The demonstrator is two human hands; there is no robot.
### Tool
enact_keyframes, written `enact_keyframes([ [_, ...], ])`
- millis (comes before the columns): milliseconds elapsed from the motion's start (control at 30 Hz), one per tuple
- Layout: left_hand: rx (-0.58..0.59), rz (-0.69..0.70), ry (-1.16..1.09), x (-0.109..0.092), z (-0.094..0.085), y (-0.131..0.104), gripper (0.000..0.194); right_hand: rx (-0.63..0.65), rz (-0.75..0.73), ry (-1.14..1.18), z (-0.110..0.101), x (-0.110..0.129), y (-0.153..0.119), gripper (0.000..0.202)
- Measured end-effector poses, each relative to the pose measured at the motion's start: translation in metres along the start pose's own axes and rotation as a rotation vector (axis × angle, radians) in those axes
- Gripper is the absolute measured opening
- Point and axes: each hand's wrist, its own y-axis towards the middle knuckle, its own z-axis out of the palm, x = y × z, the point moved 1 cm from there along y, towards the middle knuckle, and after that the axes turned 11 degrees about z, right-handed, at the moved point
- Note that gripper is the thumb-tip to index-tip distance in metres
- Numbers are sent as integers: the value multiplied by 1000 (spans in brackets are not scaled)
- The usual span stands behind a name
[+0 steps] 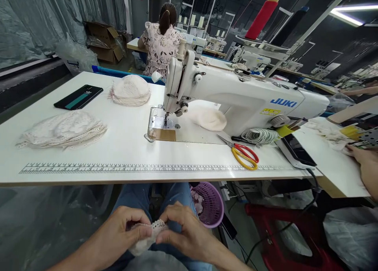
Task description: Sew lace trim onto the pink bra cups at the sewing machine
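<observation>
Over my lap, a small piece of cream lace-edged fabric (pixel 147 238) is pinched between my two hands. My left hand (pixel 125 231) closes thumb and fingers on its left side. Its right end sits between the thumb and fingers of my right hand (pixel 183 229). Above them, on the table, stands a white sewing machine (pixel 236 90) with a cream fabric piece (pixel 211 119) lying under its arm. To the left are a stack of lace-edged pieces (pixel 62 129) and a second stack of rounded pieces (pixel 131 91).
Red-and-yellow scissors (pixel 245 156) and a coil of white cord (pixel 260 136) lie right of the needle. A dark phone (pixel 79 97) rests at the left. Below the table is a purple basket (pixel 214 208). Another person's hand (pixel 366 164) works at the right; a seated person (pixel 163 43) is ahead.
</observation>
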Motion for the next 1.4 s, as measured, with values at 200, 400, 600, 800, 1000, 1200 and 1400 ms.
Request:
enact_keyframes([
  [200,42,-41,13,-2,-5,-2,25,98,6,11,-1,0,4,24],
  [400,114,-119,-213,-8,5,11,45,93,24,-93,-5,1,3,12],
  [600,106,-158,-253,-5,18,23,17,18,38,-113,-14,2,-5,12],
  [800,104,-157,-410,2,24,24,38,36,94,39,-16,-9,-12,12],
  [1000,88,-128,-396,3,27,28,46,87,190,122,-19,-20,-11,13],
  [1200,136,-157,-414,3,27,29,42,88,160,202,-21,-24,-9,20],
  [1400,135,-164,-336,-3,27,32,36,122,200,322,-19,-25,-5,30],
])
